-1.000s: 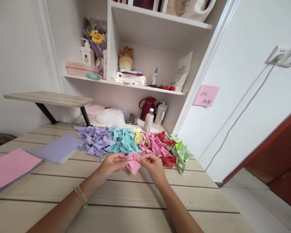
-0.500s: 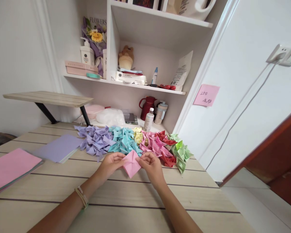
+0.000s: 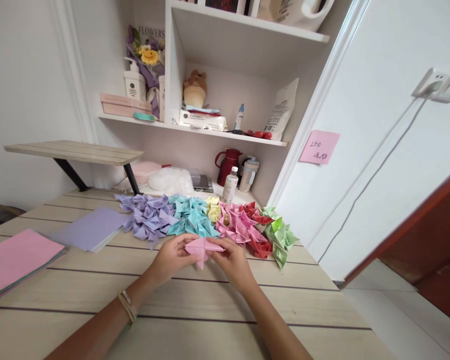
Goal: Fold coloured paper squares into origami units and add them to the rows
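A folded piece of pink origami paper [image 3: 201, 248] is held just above the table, its points spread into a star-like shape. My left hand [image 3: 174, 257] pinches its left side, thumb in front. On the opposite side, my right hand [image 3: 230, 261] grips it between thumb and fingers. Right behind my hands lie heaps of folded paper pieces: purple ones [image 3: 148, 217], blue ones [image 3: 193, 217], a few yellow ones [image 3: 213, 210], pink ones [image 3: 238, 225], red ones [image 3: 261, 248] and green ones [image 3: 281, 237].
At the left lie a stack of pink paper [image 3: 20, 257] and a stack of purple paper [image 3: 90, 227]. A small raised wooden stand [image 3: 75, 151] is behind them. A bottle [image 3: 230, 186], a red jug [image 3: 228, 167] and a tumbler [image 3: 249, 175] stand at the back below shelves.
The pink paper has gone from a flat diamond to an opened shape with its side points drawn out. Both hands have shifted slightly, still holding it.
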